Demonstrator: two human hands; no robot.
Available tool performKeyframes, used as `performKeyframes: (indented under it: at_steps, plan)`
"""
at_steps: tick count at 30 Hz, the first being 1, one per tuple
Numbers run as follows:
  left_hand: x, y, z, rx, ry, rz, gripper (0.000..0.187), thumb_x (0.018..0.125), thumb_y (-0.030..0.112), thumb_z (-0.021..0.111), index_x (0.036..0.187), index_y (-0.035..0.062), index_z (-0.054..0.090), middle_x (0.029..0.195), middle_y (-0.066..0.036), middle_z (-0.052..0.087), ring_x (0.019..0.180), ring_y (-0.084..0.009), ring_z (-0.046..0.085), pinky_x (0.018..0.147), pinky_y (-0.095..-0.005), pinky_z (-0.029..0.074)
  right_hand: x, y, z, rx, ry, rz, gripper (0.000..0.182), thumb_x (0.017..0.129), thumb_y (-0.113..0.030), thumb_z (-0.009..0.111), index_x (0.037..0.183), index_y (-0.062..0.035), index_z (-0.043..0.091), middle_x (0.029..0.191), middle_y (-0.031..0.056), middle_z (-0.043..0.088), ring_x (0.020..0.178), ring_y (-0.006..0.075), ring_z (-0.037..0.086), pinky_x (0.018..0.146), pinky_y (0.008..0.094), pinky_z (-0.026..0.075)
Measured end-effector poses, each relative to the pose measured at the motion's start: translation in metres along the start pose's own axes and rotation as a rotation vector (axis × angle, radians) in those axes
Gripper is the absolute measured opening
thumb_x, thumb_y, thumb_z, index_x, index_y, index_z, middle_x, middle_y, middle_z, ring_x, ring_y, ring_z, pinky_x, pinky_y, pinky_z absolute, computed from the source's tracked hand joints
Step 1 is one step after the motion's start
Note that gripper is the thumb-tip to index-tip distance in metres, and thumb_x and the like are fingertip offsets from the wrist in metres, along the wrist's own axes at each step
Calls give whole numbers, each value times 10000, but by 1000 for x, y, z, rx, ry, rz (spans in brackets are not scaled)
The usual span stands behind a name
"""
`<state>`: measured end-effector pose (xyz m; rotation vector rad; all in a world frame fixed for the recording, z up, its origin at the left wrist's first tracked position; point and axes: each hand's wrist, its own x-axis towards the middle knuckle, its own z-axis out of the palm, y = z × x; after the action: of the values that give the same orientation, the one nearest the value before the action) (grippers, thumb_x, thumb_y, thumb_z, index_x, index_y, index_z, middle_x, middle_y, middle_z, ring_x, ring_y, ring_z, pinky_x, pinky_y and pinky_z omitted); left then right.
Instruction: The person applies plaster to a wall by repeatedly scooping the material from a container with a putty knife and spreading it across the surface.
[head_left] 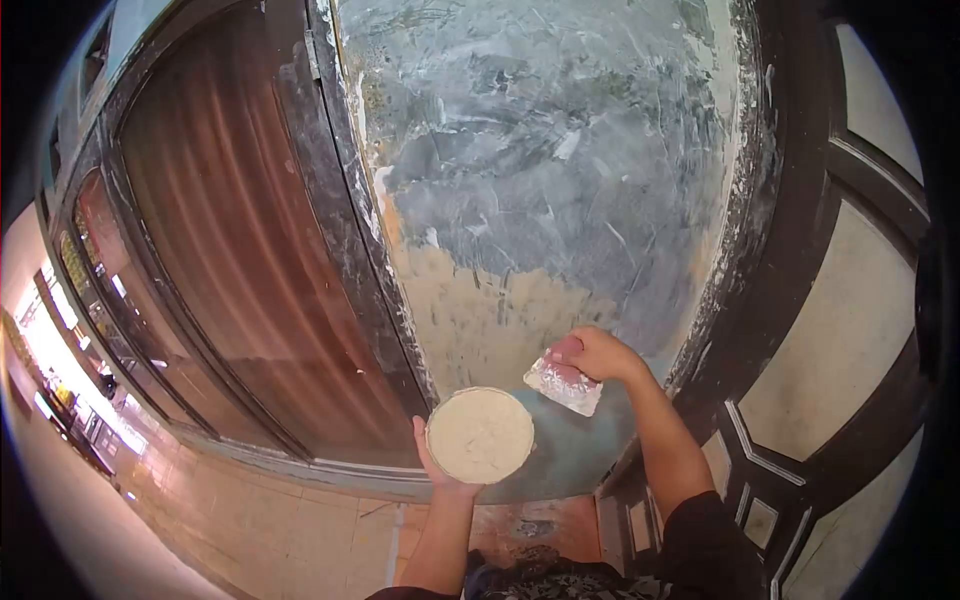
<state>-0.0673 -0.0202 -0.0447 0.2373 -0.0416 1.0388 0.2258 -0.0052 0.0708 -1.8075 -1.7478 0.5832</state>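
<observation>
My left hand (446, 474) holds up a round tub (480, 436) filled with cream-coloured paste, its fingers round the left side and underside. To the right of the tub, my right hand (598, 356) grips a putty knife (566, 384) by its reddish handle. White paste is smeared on the blade, which points down and to the left, apart from the tub. Behind both hands stands a wall panel (560, 200) with patchy grey-blue plaster above and a beige coat (470, 310) lower down. Part of the left hand is hidden behind the tub.
A dark-framed glass door (230, 230) with a reddish curtain stands on the left. Dark wood panelling (800, 300) with pale insets rises on the right. Tiled floor (270, 520) lies below left, and paste marks the panel's edges.
</observation>
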Motion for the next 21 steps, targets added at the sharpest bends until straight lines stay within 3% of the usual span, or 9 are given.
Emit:
performKeyframes:
  at_steps: [1,4,5,6,8,12,19,21]
  plan:
    - [-4,-5,-2,144,54,53,894,957,777,352,1483,70,504,1515,-185,516,1345,-450,519,1097,-674,420,-6,8,7,18,72,-58,295,907,-276,778,1065,-32,728,1015,162,748,891,294,701,796,396,541]
    - [-15,-17,-4,113,-22,-18,890,943,782,381,1473,80,516,1498,-168,534,1348,-431,522,1109,-652,419,-35,17,31,255,107,-170,214,926,-153,735,1090,-18,709,1046,171,731,942,329,688,833,400,525]
    - [-13,-22,-14,149,70,5,888,933,784,403,1466,84,524,1482,-153,551,1343,-419,527,1111,-624,430,-40,26,45,245,195,-363,154,936,-64,685,1079,-11,707,1014,147,716,949,342,643,871,396,503]
    - [-6,-25,-40,174,158,71,897,922,798,407,1459,90,531,1475,-158,555,1333,-424,534,1088,-650,435,-48,28,54,251,188,-362,154,936,-64,685,1079,-11,707,1014,147,716,949,342,643,871,396,503]
    - [0,-31,-71,108,151,82,943,912,823,375,1475,78,512,1516,-206,505,1337,-506,501,1027,-804,382,-62,32,70,122,315,-467,157,931,-44,678,1080,-28,725,1002,119,706,953,337,590,896,394,490]
    - [-9,-39,-83,83,180,97,945,916,822,367,1470,70,516,1507,-204,519,1340,-495,505,1049,-775,390,-84,50,114,185,459,-458,223,866,58,675,1033,-55,773,993,83,704,989,310,561,905,377,479]
    - [-19,-38,-74,119,222,159,944,914,817,383,1473,69,517,1514,-213,511,1342,-475,513,1085,-698,409,-101,70,138,94,447,-493,428,772,140,658,1064,-130,817,996,33,639,1007,289,478,922,341,460]
    - [-18,-39,-71,136,142,111,940,917,817,381,1473,73,522,1512,-211,515,1346,-462,516,1088,-676,420,-103,70,139,105,437,-509,449,767,145,656,1068,-144,820,1006,29,622,1016,289,470,926,338,454]
